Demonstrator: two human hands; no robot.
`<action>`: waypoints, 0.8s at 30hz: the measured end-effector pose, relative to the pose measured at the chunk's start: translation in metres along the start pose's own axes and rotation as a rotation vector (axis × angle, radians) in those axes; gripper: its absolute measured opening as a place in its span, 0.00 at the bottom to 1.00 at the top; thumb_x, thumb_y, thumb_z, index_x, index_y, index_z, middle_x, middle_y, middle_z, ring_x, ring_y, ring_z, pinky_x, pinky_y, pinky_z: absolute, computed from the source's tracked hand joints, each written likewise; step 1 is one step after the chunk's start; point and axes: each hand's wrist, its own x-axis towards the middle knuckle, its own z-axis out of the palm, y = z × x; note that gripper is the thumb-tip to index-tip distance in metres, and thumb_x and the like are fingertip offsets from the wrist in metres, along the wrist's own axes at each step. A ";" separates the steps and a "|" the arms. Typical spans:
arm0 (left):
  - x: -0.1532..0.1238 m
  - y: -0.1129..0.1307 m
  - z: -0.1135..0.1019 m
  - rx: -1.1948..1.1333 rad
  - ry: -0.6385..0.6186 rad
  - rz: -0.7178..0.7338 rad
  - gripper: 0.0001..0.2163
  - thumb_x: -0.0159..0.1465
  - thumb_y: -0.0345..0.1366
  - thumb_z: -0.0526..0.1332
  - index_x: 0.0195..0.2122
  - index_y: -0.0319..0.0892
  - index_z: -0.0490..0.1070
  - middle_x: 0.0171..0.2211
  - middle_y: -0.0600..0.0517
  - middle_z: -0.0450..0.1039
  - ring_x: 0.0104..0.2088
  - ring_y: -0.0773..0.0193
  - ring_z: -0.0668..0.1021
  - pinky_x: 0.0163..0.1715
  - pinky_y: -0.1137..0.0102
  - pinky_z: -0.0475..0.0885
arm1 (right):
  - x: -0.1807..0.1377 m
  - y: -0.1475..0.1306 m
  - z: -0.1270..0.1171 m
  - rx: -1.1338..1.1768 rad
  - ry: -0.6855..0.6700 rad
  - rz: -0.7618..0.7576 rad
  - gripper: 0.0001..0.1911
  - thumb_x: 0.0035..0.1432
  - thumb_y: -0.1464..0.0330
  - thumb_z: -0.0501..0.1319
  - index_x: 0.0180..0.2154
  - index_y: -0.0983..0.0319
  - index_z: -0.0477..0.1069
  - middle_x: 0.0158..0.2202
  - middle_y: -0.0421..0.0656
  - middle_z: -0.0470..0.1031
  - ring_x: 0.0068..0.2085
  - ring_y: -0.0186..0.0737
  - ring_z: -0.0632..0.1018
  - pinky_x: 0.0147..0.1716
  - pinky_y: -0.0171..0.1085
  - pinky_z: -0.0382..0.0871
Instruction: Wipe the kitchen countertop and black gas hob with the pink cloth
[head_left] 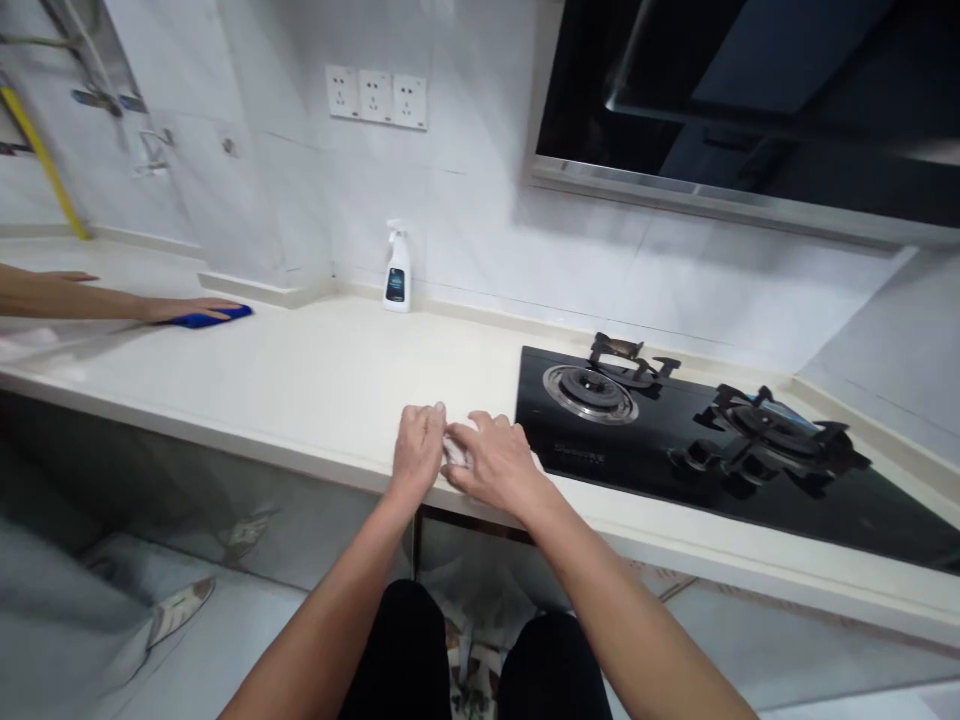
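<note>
The right hand (pixel 501 460) is curled around a bunched white cloth (pixel 456 453) at the near edge of the pale counter (pixel 315 370), just left of the black stove (pixel 622 452). The left hand (pixel 417 452) is right beside it, fingers bent — I cannot tell if it holds the cloth too. A white spray bottle (pixel 397 280) stands by the far wall, and on the left another person's hand (pixel 184 308) rests on a blue cloth (pixel 199 321).

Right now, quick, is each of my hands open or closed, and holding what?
Left hand: fingers bent, against the pale cloth; grip can't be told.
Right hand: closed on the pale cloth.
</note>
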 end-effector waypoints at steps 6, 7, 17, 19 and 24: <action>0.004 0.003 -0.002 0.062 -0.096 0.009 0.24 0.71 0.55 0.46 0.30 0.47 0.72 0.34 0.49 0.71 0.41 0.53 0.77 0.49 0.58 0.71 | -0.034 0.014 0.003 0.031 0.104 -0.049 0.10 0.68 0.60 0.59 0.47 0.53 0.75 0.50 0.42 0.75 0.48 0.47 0.70 0.45 0.45 0.59; 0.004 0.003 -0.002 0.080 -0.108 0.005 0.24 0.71 0.56 0.47 0.30 0.47 0.72 0.34 0.49 0.71 0.41 0.53 0.77 0.49 0.59 0.71 | -0.044 0.022 0.002 0.059 0.123 -0.046 0.08 0.67 0.61 0.60 0.46 0.54 0.75 0.49 0.41 0.76 0.47 0.46 0.70 0.45 0.45 0.59; 0.006 0.008 -0.002 0.210 -0.190 -0.040 0.19 0.67 0.54 0.52 0.31 0.47 0.73 0.37 0.49 0.78 0.41 0.54 0.77 0.43 0.63 0.70 | -0.207 0.192 -0.023 0.028 0.318 0.385 0.12 0.62 0.60 0.59 0.43 0.54 0.79 0.52 0.45 0.78 0.48 0.49 0.73 0.49 0.47 0.63; 0.007 0.010 -0.002 0.224 -0.206 -0.039 0.18 0.66 0.54 0.53 0.32 0.47 0.73 0.37 0.49 0.78 0.41 0.54 0.78 0.44 0.63 0.71 | -0.240 0.222 -0.032 0.052 0.372 0.509 0.14 0.58 0.58 0.59 0.42 0.55 0.78 0.50 0.46 0.78 0.49 0.50 0.75 0.50 0.48 0.66; 0.010 0.015 -0.003 0.284 -0.246 -0.003 0.17 0.64 0.54 0.55 0.32 0.48 0.74 0.39 0.48 0.80 0.43 0.49 0.78 0.48 0.59 0.72 | -0.299 0.274 -0.059 0.116 0.574 0.791 0.18 0.54 0.56 0.57 0.43 0.55 0.76 0.51 0.47 0.77 0.52 0.48 0.77 0.54 0.45 0.69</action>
